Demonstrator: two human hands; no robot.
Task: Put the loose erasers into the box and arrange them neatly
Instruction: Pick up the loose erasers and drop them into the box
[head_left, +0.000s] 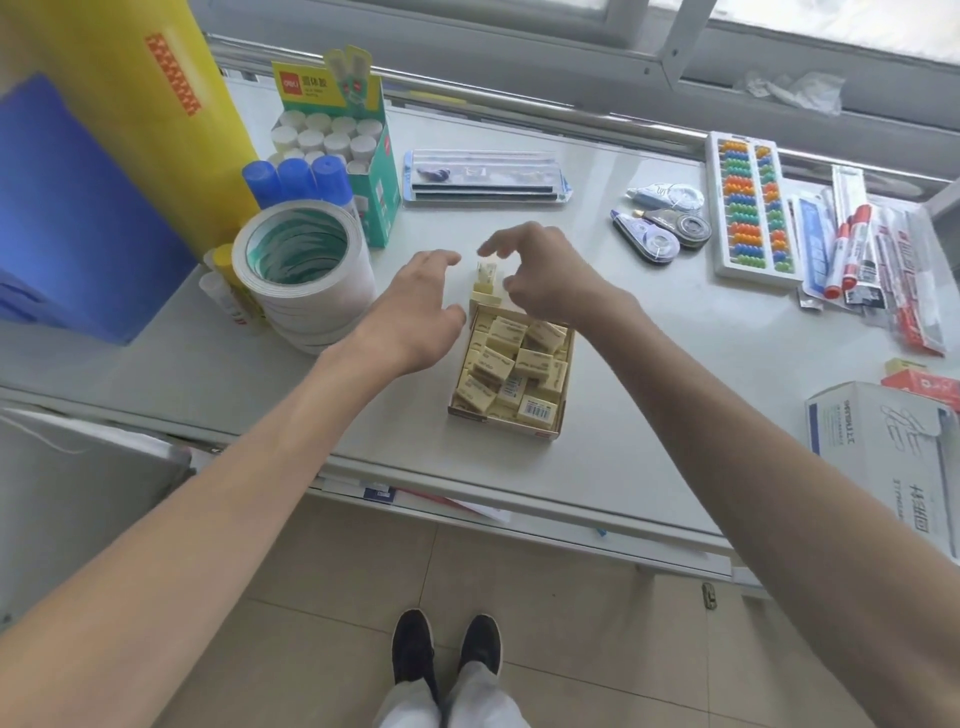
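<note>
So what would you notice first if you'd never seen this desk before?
Probably the box in the middle of the table, crammed with jumbled yellow erasers, with the left hand and right hand open above its far end. Then the big stack of tape rolls on the left, and the colourful abacus on the right.

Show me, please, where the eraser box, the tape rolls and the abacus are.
eraser box (555, 434): head view, near front wall.
tape rolls (306, 299): head view, outer side of the stack.
abacus (719, 208): head view, left white frame.
</note>
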